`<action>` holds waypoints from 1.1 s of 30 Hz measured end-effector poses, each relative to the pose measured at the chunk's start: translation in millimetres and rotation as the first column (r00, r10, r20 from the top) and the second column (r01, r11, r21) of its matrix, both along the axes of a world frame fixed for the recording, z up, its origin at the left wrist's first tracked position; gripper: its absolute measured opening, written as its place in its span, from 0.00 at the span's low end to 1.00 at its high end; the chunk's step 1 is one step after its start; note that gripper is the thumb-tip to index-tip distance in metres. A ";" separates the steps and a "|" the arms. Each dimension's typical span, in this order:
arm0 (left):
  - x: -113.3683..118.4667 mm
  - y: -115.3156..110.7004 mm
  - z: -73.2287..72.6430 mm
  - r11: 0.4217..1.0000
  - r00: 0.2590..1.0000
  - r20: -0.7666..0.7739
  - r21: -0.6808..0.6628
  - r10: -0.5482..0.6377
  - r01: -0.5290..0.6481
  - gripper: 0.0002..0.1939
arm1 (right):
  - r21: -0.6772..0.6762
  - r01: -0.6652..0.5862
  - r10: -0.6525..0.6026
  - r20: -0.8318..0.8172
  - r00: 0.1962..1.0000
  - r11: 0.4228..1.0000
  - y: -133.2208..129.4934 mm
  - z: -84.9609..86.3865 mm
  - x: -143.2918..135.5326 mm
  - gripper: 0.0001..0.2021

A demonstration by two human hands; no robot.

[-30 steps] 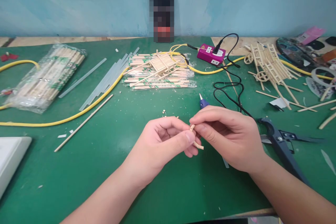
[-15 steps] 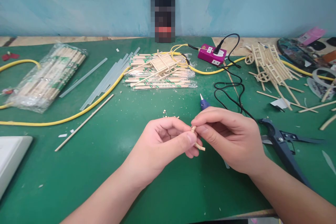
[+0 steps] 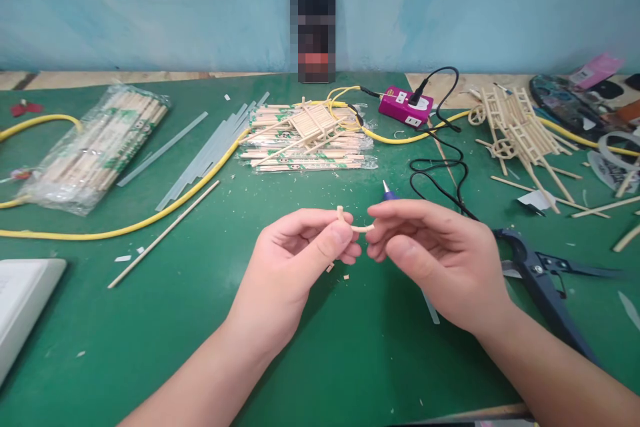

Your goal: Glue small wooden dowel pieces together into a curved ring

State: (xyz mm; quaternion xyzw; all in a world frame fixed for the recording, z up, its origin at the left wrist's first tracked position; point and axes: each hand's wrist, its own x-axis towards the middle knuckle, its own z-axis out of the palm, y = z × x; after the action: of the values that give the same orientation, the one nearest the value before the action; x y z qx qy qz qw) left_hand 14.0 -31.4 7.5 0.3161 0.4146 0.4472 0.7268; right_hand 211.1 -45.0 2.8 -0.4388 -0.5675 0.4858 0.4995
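Between thumb and fingers, my left hand (image 3: 305, 247) grips a small curved wooden piece (image 3: 362, 229), pale like the chopsticks. One short end of it sticks up above the thumb; the other reaches toward the right. My right hand (image 3: 435, 247) is beside that right end, thumb apart from the curled fingers; I cannot tell whether a fingertip touches the piece. Behind the right hand shows the tip of a blue glue gun (image 3: 389, 192). Small wood bits (image 3: 346, 277) lie on the green table (image 3: 200, 340) below the hands.
Bagged chopsticks (image 3: 95, 147) lie at left, with translucent glue sticks (image 3: 210, 150) and a single stick (image 3: 165, 233). A small wooden frame (image 3: 315, 123) rests on more chopstick packs. Dark cutters (image 3: 537, 270), a purple power strip (image 3: 406, 105), a yellow cable (image 3: 150, 219) and a wheeled stick model (image 3: 520, 133) surround the hands.
My left hand has moved left and slightly up with the curved piece, which is now turned toward level. My right hand has loosened its pinch, its thumb moving away from the fingers.
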 end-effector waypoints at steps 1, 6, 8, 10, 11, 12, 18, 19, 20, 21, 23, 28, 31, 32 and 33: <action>0.7 0.0 -0.5 1.000 1.000 0.019 -0.006 0.004 -0.004 0.04 | -0.019 -0.021 0.021 -0.005 1.000 1.000 -0.1 0.1 -1.5 0.10; 5.1 0.0 0.6 0.999 0.996 0.095 -0.032 -0.002 0.005 0.04 | -0.046 -0.053 0.051 -0.044 0.998 0.998 -1.7 -1.2 -8.6 0.05; 5.8 0.1 1.4 0.999 0.994 0.112 -0.040 -0.009 0.014 0.04 | -0.047 -0.042 0.039 -0.058 0.998 0.998 -1.8 -1.8 -9.7 0.06; 5.8 0.1 1.6 0.999 0.992 0.125 -0.045 -0.015 0.021 0.04 | -0.058 -0.038 0.033 -0.076 0.997 0.998 -1.3 -2.1 -10.4 0.07; 5.8 0.1 1.4 0.999 0.991 0.132 -0.046 -0.021 0.027 0.04 | -0.063 -0.039 0.033 -0.084 0.996 0.997 -1.1 -2.0 -10.7 0.07; 5.7 0.1 1.0 0.998 0.990 0.139 -0.046 -0.029 0.036 0.03 | -0.068 -0.038 0.032 -0.089 0.995 0.997 -0.9 -1.8 -11.0 0.08; 5.9 -0.1 -1.3 0.997 0.988 0.144 -0.037 -0.061 0.067 0.04 | 0.012 0.017 -0.016 -0.041 0.999 1.000 -2.3 0.7 -11.2 0.08; 5.8 -0.3 -1.5 0.997 0.990 0.129 -0.040 -0.057 0.063 0.05 | 0.041 0.026 -0.026 -0.015 1.000 0.999 -2.7 0.8 -10.7 0.08; 5.7 -0.6 -1.4 0.997 0.991 0.119 -0.041 -0.057 0.062 0.05 | 0.065 0.035 -0.036 0.013 0.999 0.997 -3.1 0.7 -10.1 0.08; 5.4 -1.0 -1.3 0.997 0.991 0.116 -0.037 -0.060 0.065 0.06 | 0.087 0.048 -0.051 0.037 0.998 0.995 -3.5 0.5 -9.5 0.08; 4.6 -1.7 -0.7 0.997 0.989 0.125 -0.027 -0.074 0.078 0.06 | 0.100 0.071 -0.078 0.063 0.995 0.992 -4.2 -0.3 -8.4 0.08; 1.8 -2.4 -0.4 0.998 0.994 0.092 -0.001 -0.066 0.066 0.07 | 0.075 0.076 -0.081 0.067 0.994 0.994 -4.5 -2.2 -7.6 0.08; 0.6 -2.1 -1.3 0.999 0.997 0.064 0.008 -0.050 0.049 0.07 | 0.077 0.072 -0.077 0.073 0.994 0.994 -4.4 -2.4 -7.8 0.08; 0.5 -1.9 -1.5 0.999 0.997 0.060 0.008 -0.047 0.046 0.07 | 0.080 0.072 -0.078 0.076 0.994 0.994 -4.4 -2.4 -7.9 0.08; 0.4 -1.8 -1.6 0.999 0.997 0.058 0.007 -0.046 0.046 0.07 | 0.081 0.072 -0.079 0.080 0.994 0.994 -4.4 -2.2 -8.0 0.08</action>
State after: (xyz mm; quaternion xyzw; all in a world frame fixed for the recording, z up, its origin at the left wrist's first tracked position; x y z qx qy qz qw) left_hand 14.4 -33.2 6.0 0.3146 0.3847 0.4406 0.7476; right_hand 203.1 -49.4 0.6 -0.4599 -0.5891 0.4253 0.5104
